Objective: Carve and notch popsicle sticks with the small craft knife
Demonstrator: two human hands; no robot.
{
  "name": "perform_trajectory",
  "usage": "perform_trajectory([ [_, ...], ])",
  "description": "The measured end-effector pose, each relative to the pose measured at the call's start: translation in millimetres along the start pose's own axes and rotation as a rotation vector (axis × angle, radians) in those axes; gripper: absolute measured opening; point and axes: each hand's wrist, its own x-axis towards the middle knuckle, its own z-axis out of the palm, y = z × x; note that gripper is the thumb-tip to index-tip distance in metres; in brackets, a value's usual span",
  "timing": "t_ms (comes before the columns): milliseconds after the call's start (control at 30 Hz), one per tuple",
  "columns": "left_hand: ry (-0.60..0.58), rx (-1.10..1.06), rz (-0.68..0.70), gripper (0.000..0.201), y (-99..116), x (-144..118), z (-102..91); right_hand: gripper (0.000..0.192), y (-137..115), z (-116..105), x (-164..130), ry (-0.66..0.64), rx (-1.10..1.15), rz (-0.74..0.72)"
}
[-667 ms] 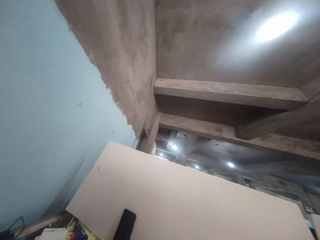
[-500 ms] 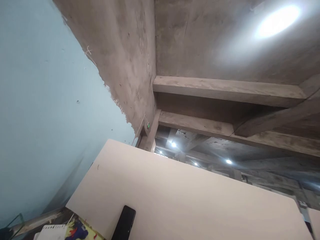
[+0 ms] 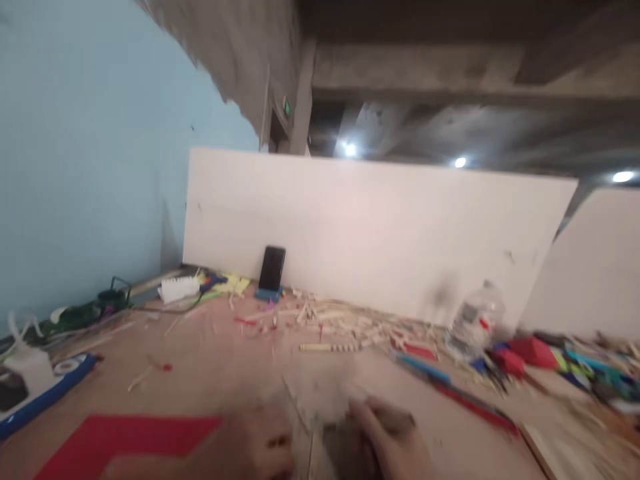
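The picture is motion-blurred. My left hand (image 3: 253, 448) and my right hand (image 3: 387, 440) sit close together at the bottom edge, low over a brown wooden tabletop (image 3: 215, 360). Thin pale sticks (image 3: 303, 427) lie between them, and the fingers of both hands curl around something I cannot make out. A red sheet (image 3: 125, 437) lies just left of my left hand.
A white board (image 3: 380, 227) stands along the table's back with a black phone (image 3: 273, 267) leaning on it. Loose wooden sticks (image 3: 340, 323) are scattered before it. A plastic bottle (image 3: 475, 320) and coloured pieces (image 3: 540, 353) are at right, a blue tray (image 3: 55, 380) at left.
The view has swung down from the ceiling and wall to the tabletop. The table, its clutter and both hands have come into view.
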Motion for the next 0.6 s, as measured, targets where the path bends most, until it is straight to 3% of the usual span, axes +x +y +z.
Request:
perform_trajectory([
  [100, 0.048, -0.035, -0.095, 0.029, 3.9, -4.7, 7.9, 0.035, 4.0, -1.6, -1.7, -0.017, 0.02, 0.033],
  [267, 0.035, -0.065, -0.126, 0.05, 14.8, -2.4, -1.2, 0.041, -6.2, -9.8, -12.2, -0.06, 0.135, 0.047],
  [333, 0.016, -0.06, -0.113, 0.045, 18.4, -0.8, -3.9, 0.043, -8.5, -9.9, -19.7, -0.077, 0.171, 0.055],
  [467, -0.009, -0.054, -0.047, 0.015, 20.1, -0.8, -9.3, 0.043, -8.5, -9.6, -28.6, -0.117, 0.165, 0.041],
  [600, 0.047, -0.122, 0.021, 0.02, 14.8, -3.1, -14.4, 0.034, -3.0, -13.1, -25.7, -0.104, 0.137, 0.018],
])
